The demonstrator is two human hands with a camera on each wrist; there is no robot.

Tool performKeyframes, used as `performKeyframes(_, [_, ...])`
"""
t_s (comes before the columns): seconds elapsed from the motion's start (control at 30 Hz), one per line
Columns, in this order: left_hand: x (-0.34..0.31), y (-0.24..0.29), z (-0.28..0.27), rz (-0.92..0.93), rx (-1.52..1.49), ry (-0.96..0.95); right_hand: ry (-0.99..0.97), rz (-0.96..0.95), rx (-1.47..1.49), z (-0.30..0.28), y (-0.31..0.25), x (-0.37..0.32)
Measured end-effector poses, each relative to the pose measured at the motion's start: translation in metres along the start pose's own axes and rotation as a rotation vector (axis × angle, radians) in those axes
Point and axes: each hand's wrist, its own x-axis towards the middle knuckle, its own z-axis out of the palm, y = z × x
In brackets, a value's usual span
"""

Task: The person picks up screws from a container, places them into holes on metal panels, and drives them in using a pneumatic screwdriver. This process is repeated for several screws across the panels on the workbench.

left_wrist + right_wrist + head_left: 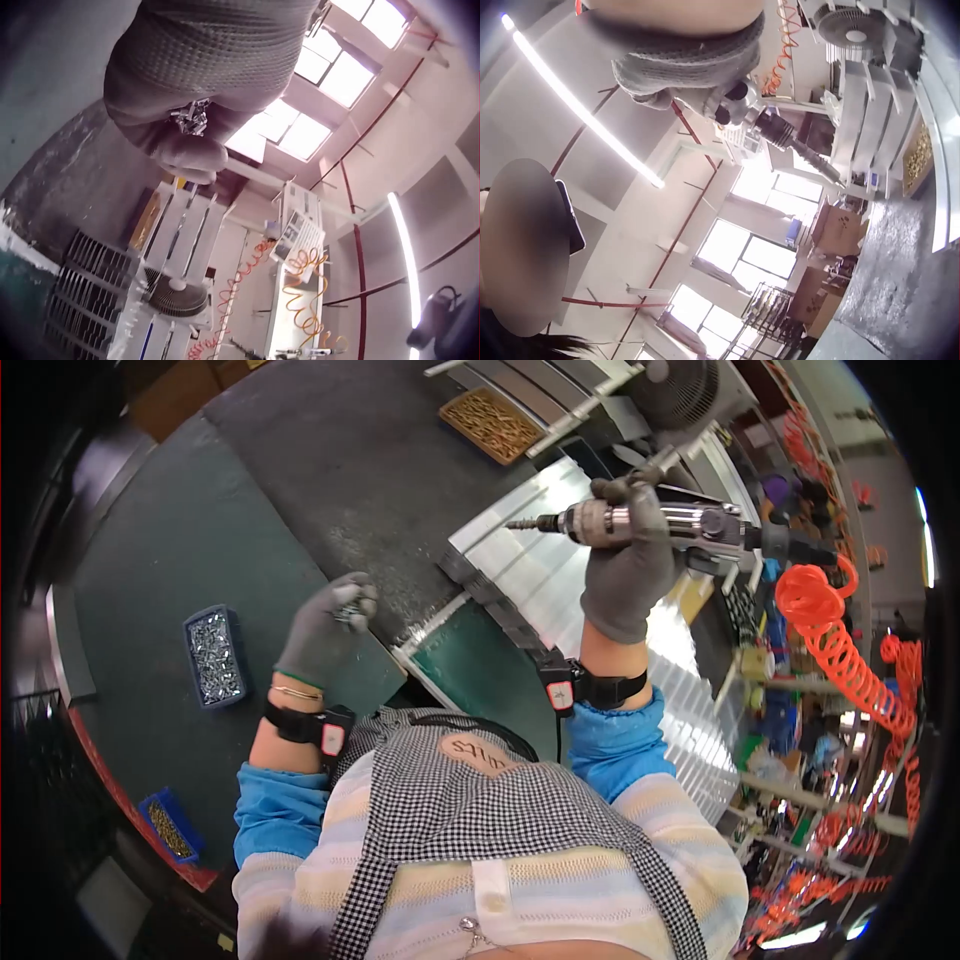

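Note:
In the head view the gloved left hand (328,622) curls around a small heap of silvery metal pieces (350,612); the left wrist view shows the same pieces (192,118) between the palm and bent fingers of the left hand (202,82). The gloved right hand (630,565) grips a metal power driver (700,522), its bit pointing left over shiny metal panels (540,565). In the right wrist view the driver's chuck (774,129) projects from the right hand (690,71). The two hands are apart.
A blue bin of silvery pieces (215,658) stands on the green tabletop (140,570). A smaller blue bin (170,826) is at the lower left, a tray of brass-coloured pieces (490,425) at the top. An orange coiled hose (835,650) hangs right, near a fan (675,395).

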Motion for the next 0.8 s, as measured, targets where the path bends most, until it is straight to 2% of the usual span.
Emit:
performKeyframes(0.07, [0.016, -0.013, 0.01, -0.045, 0.041, 0.059, 0.03, -0.16, -0.168, -0.001, 0.027, 0.011])
performKeyframes(0.17, [0.044, -0.017, 0.027, -0.134, -0.052, 0.108, 0.059, -0.046, -0.106, 0.001, 0.046, 0.019])
performKeyframes(0.3, [0.082, -0.028, 0.039, -0.246, -0.026, -0.007, 0.059, 0.019, -0.092, -0.014, 0.064, 0.026])
performKeyframes(0.4, [0.096, -0.038, 0.051, -0.188, 0.052, -0.114, 0.069, 0.035, -0.118, -0.016, 0.069, 0.028])
performKeyframes(0.57, [0.096, -0.024, 0.069, -0.201, 0.033, -0.05, 0.099, 0.062, -0.164, -0.015, 0.074, 0.029])
performKeyframes(0.8, [0.111, -0.01, 0.077, -0.118, 0.06, -0.009, -0.012, 0.083, -0.247, -0.016, 0.077, 0.025])
